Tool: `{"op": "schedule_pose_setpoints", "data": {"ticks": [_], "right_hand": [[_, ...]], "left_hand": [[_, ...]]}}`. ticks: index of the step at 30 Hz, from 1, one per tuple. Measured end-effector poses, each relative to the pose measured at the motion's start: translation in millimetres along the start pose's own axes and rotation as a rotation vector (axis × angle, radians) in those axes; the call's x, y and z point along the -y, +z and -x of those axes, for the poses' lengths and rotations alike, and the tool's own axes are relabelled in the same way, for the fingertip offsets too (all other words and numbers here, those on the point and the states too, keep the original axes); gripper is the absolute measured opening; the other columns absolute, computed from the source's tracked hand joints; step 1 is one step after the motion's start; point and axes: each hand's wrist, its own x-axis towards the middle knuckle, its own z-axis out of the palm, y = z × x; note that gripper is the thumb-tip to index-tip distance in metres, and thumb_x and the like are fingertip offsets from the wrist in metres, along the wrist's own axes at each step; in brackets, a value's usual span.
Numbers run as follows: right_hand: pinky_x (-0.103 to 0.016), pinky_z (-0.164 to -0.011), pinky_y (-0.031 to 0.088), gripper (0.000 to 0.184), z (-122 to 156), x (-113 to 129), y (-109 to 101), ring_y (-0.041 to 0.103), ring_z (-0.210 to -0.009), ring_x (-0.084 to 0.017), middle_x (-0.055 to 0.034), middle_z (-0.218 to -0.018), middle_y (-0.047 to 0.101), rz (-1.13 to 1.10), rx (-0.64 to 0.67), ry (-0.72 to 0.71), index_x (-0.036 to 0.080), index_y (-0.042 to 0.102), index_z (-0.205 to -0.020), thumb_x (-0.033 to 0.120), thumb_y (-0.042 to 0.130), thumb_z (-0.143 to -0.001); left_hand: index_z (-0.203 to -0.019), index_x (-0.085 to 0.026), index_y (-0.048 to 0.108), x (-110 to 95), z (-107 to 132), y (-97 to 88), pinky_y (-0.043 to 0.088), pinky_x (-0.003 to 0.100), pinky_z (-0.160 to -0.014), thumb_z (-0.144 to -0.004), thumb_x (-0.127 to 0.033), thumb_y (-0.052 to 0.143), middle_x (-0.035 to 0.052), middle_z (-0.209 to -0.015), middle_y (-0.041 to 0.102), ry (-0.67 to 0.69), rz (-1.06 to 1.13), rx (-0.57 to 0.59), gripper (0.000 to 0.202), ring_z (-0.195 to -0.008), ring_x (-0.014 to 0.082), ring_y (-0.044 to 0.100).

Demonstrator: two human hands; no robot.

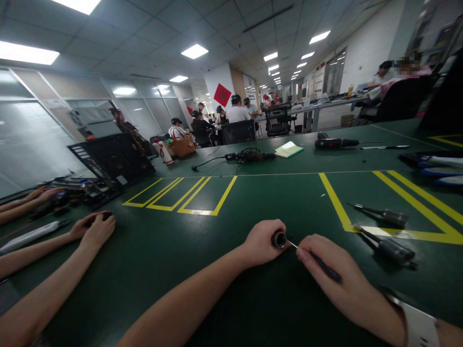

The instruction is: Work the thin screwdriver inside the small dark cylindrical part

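My left hand [261,241] is closed round the dark round handle of a small screwdriver [279,239] low over the green mat. My right hand [338,277], a watch on its wrist, pinches the thin dark shaft that runs out from the handle toward it. The two hands are close together at the lower middle of the view. Two more screwdrivers [388,217] [392,249] lie on the mat just to the right, across a yellow line.
A co-worker's hands [94,226] rest on the mat at left, beside a white tool [31,235]. Behind them stands an opened black computer case [114,161]. A power screwdriver [334,142], cables [249,155] and a notepad [288,149] lie at the far edge. People sit at desks beyond.
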Motion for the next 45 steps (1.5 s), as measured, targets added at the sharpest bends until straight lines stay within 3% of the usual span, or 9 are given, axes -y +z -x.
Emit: {"op": "schedule_pose_setpoints", "data": {"ticks": [4,8,11,16,22,27,33,40,45], "right_hand": [[-0.033,-0.06,0.039,0.028,-4.2,-1.2,-2.0,0.052,-0.065,-0.02,-0.0027,-0.067,0.057,-0.105,0.0,0.115,0.021,0.058,-0.068,0.035,0.043,-0.088],[-0.032,-0.062,0.039,0.029,-12.1,-7.6,-3.8,0.051,-0.064,-0.018,-0.0012,-0.061,0.057,-0.597,-0.07,0.371,0.02,0.06,-0.058,0.039,0.056,-0.08],[-0.033,-0.064,0.042,0.026,-14.7,-12.6,-1.5,0.052,-0.065,-0.019,-0.0016,-0.063,0.059,-0.8,-0.127,0.469,0.02,0.062,-0.062,0.041,0.058,-0.077],[-0.035,-0.067,0.044,0.024,-12.5,-16.5,2.5,0.054,-0.068,-0.019,-0.0016,-0.068,0.06,-0.868,-0.158,0.493,0.021,0.062,-0.066,0.041,0.057,-0.078],[-0.032,-0.068,0.037,0.027,-9.7,-8.4,3.1,0.051,-0.069,-0.018,-0.0007,-0.064,0.06,-0.752,-0.149,0.444,0.02,0.065,-0.061,0.042,0.063,-0.077],[-0.032,-0.067,0.04,0.024,-14.0,-10.1,0.8,0.052,-0.067,-0.018,-0.0016,-0.065,0.062,-0.944,-0.115,0.553,0.02,0.066,-0.063,0.041,0.064,-0.074],[-0.031,-0.065,0.043,0.024,-17.0,-18.7,-1.2,0.053,-0.065,-0.017,-0.0016,-0.065,0.062,-1.023,-0.121,0.577,0.019,0.066,-0.065,0.041,0.065,-0.074],[-0.031,-0.065,0.042,0.023,-16.0,-16.2,-1.6,0.053,-0.065,-0.017,-0.002,-0.064,0.063,-1.012,-0.111,0.569,0.018,0.067,-0.064,0.039,0.066,-0.074],[-0.03,-0.064,0.042,0.022,-16.9,-15.7,-2.6,0.053,-0.064,-0.017,-0.0021,-0.064,0.064,-1.02,-0.1,0.576,0.018,0.067,-0.065,0.037,0.065,-0.075]], "left_hand": [[-0.082,-0.018,0.053,-2.3,-1.0,-2.1,0.039,0.026,-0.068,-0.076,-0.03,0.062,-0.0006,-0.078,0.055,0.003,-0.065,0.03,0.016,-0.072,0.0139,0.05],[-0.081,-0.018,0.051,-3.2,-1.3,-4.0,0.038,0.025,-0.065,-0.078,-0.028,0.06,-0.0008,-0.077,0.053,0.032,-0.044,0.044,0.014,-0.069,0.0129,0.048],[-0.079,-0.018,0.049,-2.2,-1.7,-4.1,0.038,0.024,-0.063,-0.078,-0.027,0.061,-0.0007,-0.077,0.052,0.033,0.005,0.017,0.015,-0.069,0.0127,0.047],[-0.079,-0.018,0.05,-1.0,-1.7,-2.8,0.038,0.024,-0.063,-0.076,-0.024,0.061,-0.0007,-0.078,0.052,-0.025,0.035,-0.029,0.013,-0.069,0.0129,0.048],[-0.078,-0.018,0.05,-1.4,-0.2,-1.5,0.037,0.025,-0.064,-0.075,-0.017,0.059,-0.0011,-0.076,0.052,-0.012,-0.069,-0.053,0.01,-0.069,0.0131,0.047],[-0.079,-0.018,0.05,-2.6,0.1,-2.6,0.037,0.025,-0.066,-0.077,-0.02,0.059,-0.0002,-0.078,0.053,0.004,-0.061,-0.04,0.009,-0.071,0.0139,0.048],[-0.078,-0.018,0.049,-2.0,-1.0,-2.7,0.038,0.024,-0.063,-0.075,-0.021,0.061,-0.0004,-0.077,0.052,-0.019,0.025,-0.059,0.012,-0.068,0.0131,0.047],[-0.08,-0.018,0.051,-1.1,-0.6,-2.9,0.038,0.026,-0.067,-0.078,-0.022,0.059,0.0,-0.078,0.053,0.028,-0.042,0.018,0.009,-0.071,0.014,0.049],[-0.08,-0.018,0.051,-1.8,0.3,-2.6,0.037,0.025,-0.066,-0.078,-0.021,0.059,-0.0005,-0.077,0.053,0.035,-0.073,0.012,0.009,-0.07,0.0136,0.048]]}}
